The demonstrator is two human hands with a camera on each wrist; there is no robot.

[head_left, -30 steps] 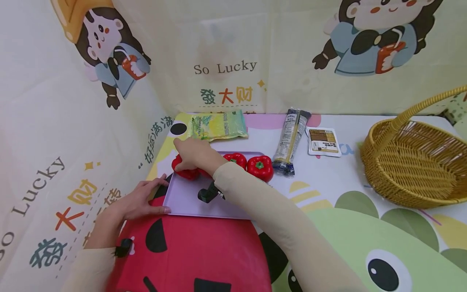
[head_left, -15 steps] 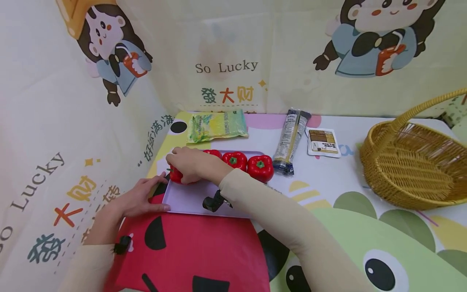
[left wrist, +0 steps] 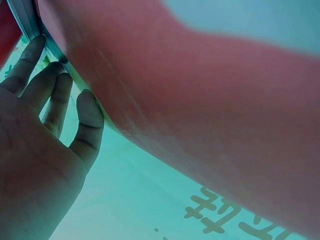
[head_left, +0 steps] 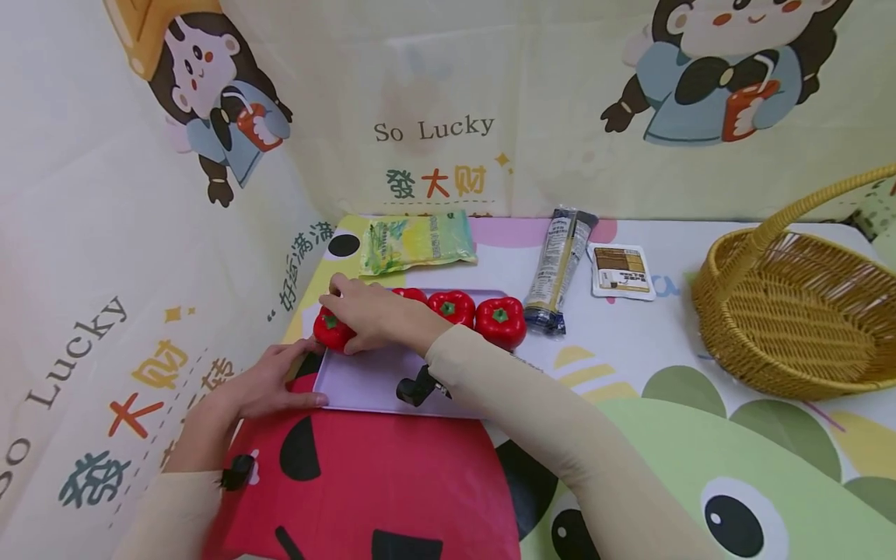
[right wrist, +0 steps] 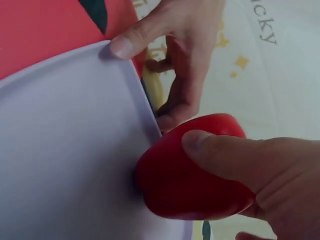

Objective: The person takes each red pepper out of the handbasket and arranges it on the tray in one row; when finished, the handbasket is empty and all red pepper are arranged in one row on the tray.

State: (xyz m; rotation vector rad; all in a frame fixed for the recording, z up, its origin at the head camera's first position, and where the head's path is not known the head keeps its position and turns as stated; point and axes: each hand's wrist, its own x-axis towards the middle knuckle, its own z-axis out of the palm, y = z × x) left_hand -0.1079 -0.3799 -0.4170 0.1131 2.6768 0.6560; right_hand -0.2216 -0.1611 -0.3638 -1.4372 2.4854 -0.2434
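My right hand [head_left: 367, 311] grips a red bell pepper [head_left: 332, 330] at the left end of a lilac tray [head_left: 367, 389]. In the right wrist view the thumb lies across the side of this pepper [right wrist: 192, 180], which overlaps the tray's rim; whether it touches the tray I cannot tell. Three more red bell peppers line the tray's far side: one partly behind my right hand, a middle pepper [head_left: 453, 305], and a right-hand pepper [head_left: 500, 322]. My left hand [head_left: 269, 381] is spread along the tray's left edge, thumb at the near corner, other fingertips touching farther up.
Behind the tray lies a yellow-green packet [head_left: 418, 243]. To its right are a long dark-wrapped package [head_left: 558, 268] and a small white-and-brown sachet [head_left: 622, 272]. A wicker basket [head_left: 791, 311] with a tall handle stands at the right. Printed cloth hangs behind and at the left.
My right hand has come nearer from above the tray's far left corner, and the pepper it holds has turned and shifted left, its stem now facing up. My left hand stays put.
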